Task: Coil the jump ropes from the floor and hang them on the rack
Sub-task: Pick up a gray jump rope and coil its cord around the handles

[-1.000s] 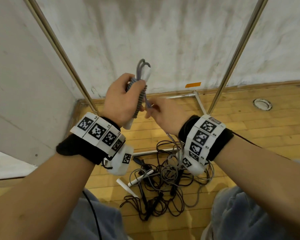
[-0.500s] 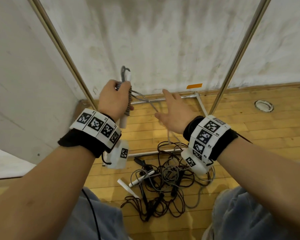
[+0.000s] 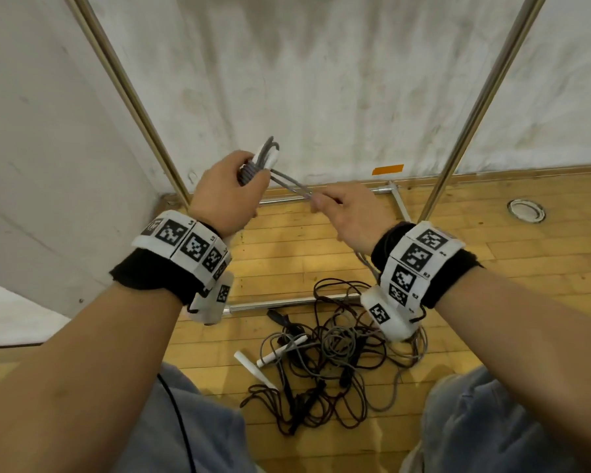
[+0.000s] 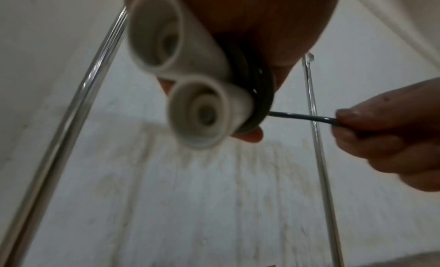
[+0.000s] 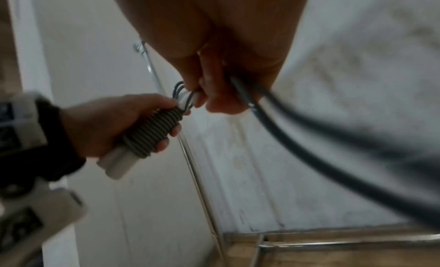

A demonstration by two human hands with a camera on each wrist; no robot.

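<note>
At the far left, the left hand (image 3: 224, 192) is fisted round the two white handles (image 5: 117, 163) of a grey jump rope (image 3: 289, 184), with a tight stack of turns (image 5: 152, 132) wound round them; a second ago that fist was held upright with the wound section facing the camera, and it now sits tilted, the handle tips and loop of cord poking out above the knuckles. Just to the right, the cord runs in a short taut span from the turns to the right hand (image 3: 347, 216). Half a second ago that hand was spread open, fingers straight, with the cord only lying across it; now its fingers have curled and pinch the cord close to the bundle, the slack falling away below the wrist toward the floor. That re-grip reads as the start of another turn, so the winding of this rope looks well on but unfinished, and nothing hangs on the rack (image 3: 471, 107) within view. Lower and further right, the tangled pile of ropes (image 3: 325, 367) on the wooden floor (image 3: 287, 240) lies much as it did, so several ropes remain to coil.
</note>
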